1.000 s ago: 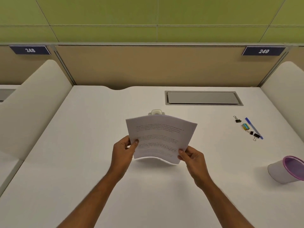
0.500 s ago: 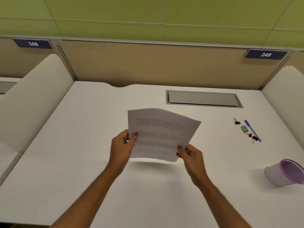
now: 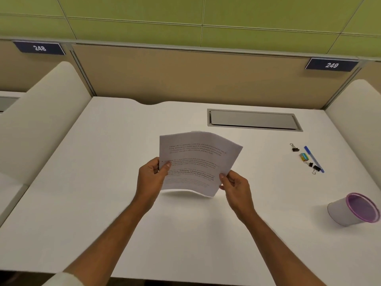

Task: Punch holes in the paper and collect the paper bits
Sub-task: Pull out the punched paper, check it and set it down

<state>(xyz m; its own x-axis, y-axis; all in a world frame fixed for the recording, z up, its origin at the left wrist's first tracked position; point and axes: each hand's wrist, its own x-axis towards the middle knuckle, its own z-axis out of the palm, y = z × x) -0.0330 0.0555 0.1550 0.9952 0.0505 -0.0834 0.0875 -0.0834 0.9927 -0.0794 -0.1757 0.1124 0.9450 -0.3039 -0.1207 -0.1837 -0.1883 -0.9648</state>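
A person holds the paper (image 3: 198, 162) up in the air over the middle of the white desk (image 3: 99, 182), one hand on each side. I think that is to keep it flat and steady before it goes to a punch. The left hand (image 3: 151, 178) pinches the left edge, thumb on top and fingers curled behind. The right hand (image 3: 237, 188) pinches the near right corner the same way. The paper is thin and bendy, it humps up like a little hill, and it has lines of black print. I cannot see a hole punch; it may hide behind the paper. Far on the right lie a thin blue pen (image 3: 313, 158) and small black clips (image 3: 294, 148). Nearer on the right, a smooth white cup (image 3: 340, 211) with a purple rim lies on its side, maybe ready for the paper bits.
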